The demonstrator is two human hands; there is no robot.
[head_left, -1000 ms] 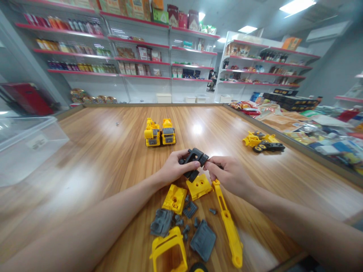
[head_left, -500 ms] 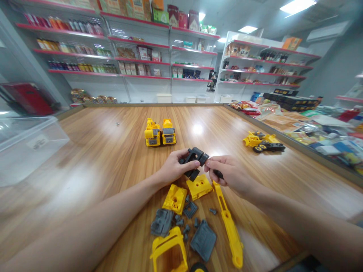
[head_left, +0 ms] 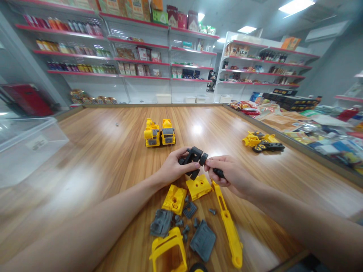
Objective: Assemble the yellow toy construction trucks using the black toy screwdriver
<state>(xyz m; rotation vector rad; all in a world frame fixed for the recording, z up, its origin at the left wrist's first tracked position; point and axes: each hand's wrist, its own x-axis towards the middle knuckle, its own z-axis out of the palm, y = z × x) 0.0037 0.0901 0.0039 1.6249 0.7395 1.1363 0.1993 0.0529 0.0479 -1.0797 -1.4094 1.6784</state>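
Observation:
My left hand is closed around a black toy chassis part, held just above the wooden table. My right hand pinches a small black piece against the right end of that part. Below the hands lie loose toy pieces: two yellow blocks, a long yellow arm, a yellow cab frame, grey panels and several small grey screws.
Two assembled yellow toy trucks stand mid-table. Another yellow toy vehicle sits at the right edge. A clear plastic bin is at the left. Shop shelves line the back wall; packaged goods cover a counter on the right.
My right hand has shifted slightly left and turned at the end of the black part. The left hand and the pieces on the table have stayed where they were.

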